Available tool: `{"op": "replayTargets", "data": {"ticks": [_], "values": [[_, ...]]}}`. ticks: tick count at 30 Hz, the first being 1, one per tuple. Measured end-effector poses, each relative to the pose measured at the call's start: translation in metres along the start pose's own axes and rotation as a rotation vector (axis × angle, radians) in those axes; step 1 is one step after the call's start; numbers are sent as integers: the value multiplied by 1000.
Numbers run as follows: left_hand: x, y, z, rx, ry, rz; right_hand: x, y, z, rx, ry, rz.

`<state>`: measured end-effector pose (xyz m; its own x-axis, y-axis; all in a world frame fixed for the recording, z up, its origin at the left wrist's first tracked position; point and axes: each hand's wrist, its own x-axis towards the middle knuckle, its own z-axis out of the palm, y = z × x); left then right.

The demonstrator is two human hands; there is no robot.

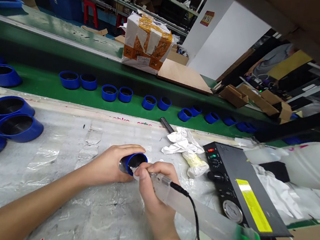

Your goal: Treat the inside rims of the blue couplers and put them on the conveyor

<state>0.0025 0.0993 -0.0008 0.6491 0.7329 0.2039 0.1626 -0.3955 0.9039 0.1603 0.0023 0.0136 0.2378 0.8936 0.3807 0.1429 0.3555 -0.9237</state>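
My left hand (115, 163) is wrapped round the side of a blue cup-shaped part (137, 158) with a dark inside. In my right hand (156, 191) is a clear dispensing syringe (203, 211) with a green cap and a black cable, held like a pen. Its tip points into the mouth of the blue part; the exact contact is hidden by my fingers. On the left of the bench, several similar blue parts (19, 127) stand close together.
A black control box (245, 187) with a gauge stands to the right. Crumpled white tissues (182, 141) lie beyond my hands. More blue parts (109, 93) line the green conveyor (41, 87). A taped carton (147, 42) sits behind it; a white jug (314, 163) lies at right.
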Motion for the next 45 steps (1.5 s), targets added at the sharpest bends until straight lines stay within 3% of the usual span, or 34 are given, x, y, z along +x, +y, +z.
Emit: {"op": "replayTargets", "data": {"ticks": [20,45], "values": [[2,4,0,-65,-33,9,16,-4,5,127,50,-63],[0,1,1,27,-9,-32,15,-3,-6,-43,206,-130]]}}
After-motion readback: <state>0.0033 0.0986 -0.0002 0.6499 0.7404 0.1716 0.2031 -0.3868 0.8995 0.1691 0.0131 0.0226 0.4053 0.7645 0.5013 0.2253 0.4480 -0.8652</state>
